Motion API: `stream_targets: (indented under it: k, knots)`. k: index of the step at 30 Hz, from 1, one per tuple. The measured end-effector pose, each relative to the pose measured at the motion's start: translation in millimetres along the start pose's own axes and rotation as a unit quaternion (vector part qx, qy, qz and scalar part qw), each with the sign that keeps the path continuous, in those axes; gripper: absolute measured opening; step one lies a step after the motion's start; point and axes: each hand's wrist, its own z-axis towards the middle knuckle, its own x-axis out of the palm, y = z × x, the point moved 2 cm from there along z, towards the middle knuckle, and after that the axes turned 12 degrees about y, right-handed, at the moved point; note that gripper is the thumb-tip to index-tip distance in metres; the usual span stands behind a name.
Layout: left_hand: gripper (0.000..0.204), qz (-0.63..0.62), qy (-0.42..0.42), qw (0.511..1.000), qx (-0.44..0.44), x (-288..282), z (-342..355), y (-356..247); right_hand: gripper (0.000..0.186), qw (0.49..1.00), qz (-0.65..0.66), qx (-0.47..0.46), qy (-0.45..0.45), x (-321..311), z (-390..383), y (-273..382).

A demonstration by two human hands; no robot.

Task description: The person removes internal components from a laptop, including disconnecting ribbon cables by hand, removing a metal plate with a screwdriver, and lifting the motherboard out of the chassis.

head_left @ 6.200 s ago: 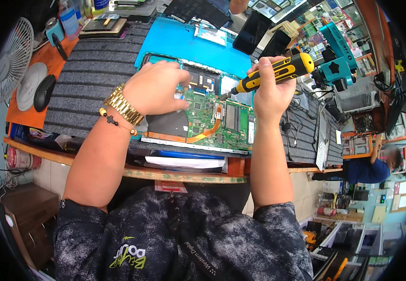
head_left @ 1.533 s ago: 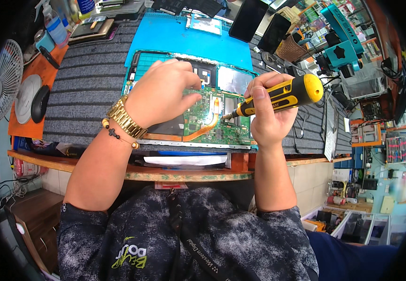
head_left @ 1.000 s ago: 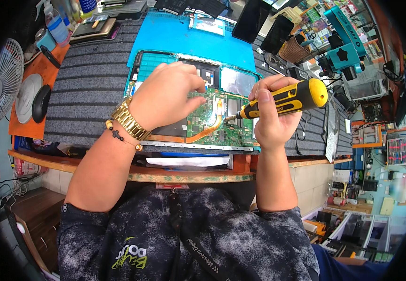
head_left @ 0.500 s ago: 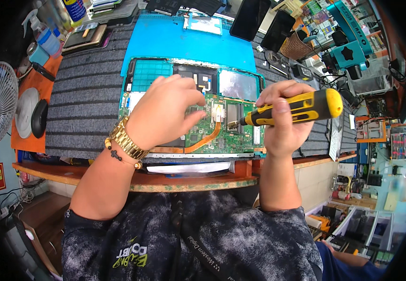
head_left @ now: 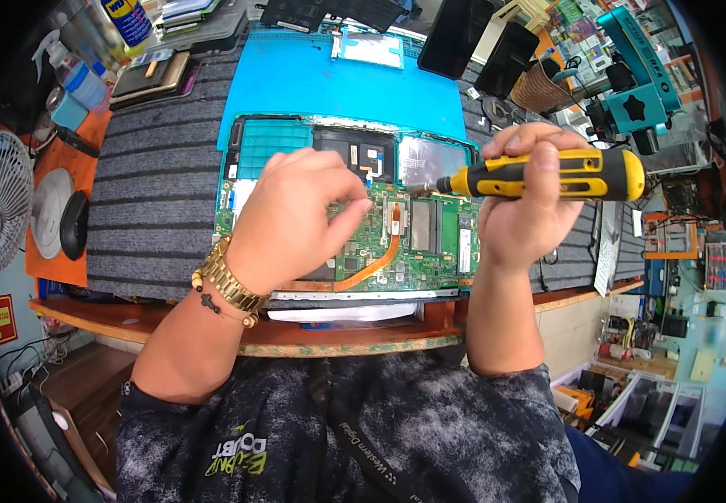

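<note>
Left hand (head_left: pixel 296 214) arches palm-down over the left half of an opened laptop (head_left: pixel 275 151), a gold watch (head_left: pixel 233 278) at its wrist; thumb and forefinger tips sit slightly apart, but whether the hidden fingers hold anything I cannot tell. Right hand (head_left: pixel 516 230), by the laptop's right side, is clamped around a yellow-and-black screwdriver (head_left: pixel 610 174), which points leftward, nearly level. Its tip is at the back part of the green circuit board (head_left: pixel 420 268); whether they touch is unclear. A copper heat pipe (head_left: pixel 385 258) curves across the board. The laptop lies flat near the front edge of the counter (head_left: pixel 354 345). Level with it, well to the left, sits a black mouse (head_left: pixel 74 225). Behind the laptop spreads a blue mat (head_left: pixel 342 92), with a silver panel (head_left: pixel 371 50) toward its far end. Farther back, two black phones (head_left: pixel 455 38) lean near a woven basket (head_left: pixel 537 89).
</note>
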Motion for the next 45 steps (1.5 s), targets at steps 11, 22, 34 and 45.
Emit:
stream_targets:
  k: [11, 22, 34, 45]
  knots:
    - [0.008, 0.019, -0.035, 0.999, -0.014, -3.9, -1.3, 1.8, 0.021, 0.998, -0.016, 0.051, 0.023, 4.9, -9.2, -29.1]
    - [0.008, 0.024, -0.027, 0.999, -0.018, -1.9, -2.0, 1.9, 0.019, 0.998, -0.019, 0.051, 0.027, 5.5, -7.8, -25.9]
    - [0.007, 0.030, -0.020, 0.999, -0.019, -1.4, -1.9, 1.4, 0.024, 0.995, -0.019, 0.070, 0.061, 11.0, -12.6, -29.5]
    - [0.006, 0.015, -0.025, 0.999, -0.017, 3.4, -1.6, 3.4, 0.019, 0.989, -0.114, 0.047, 0.081, 15.0, -13.1, -27.0]
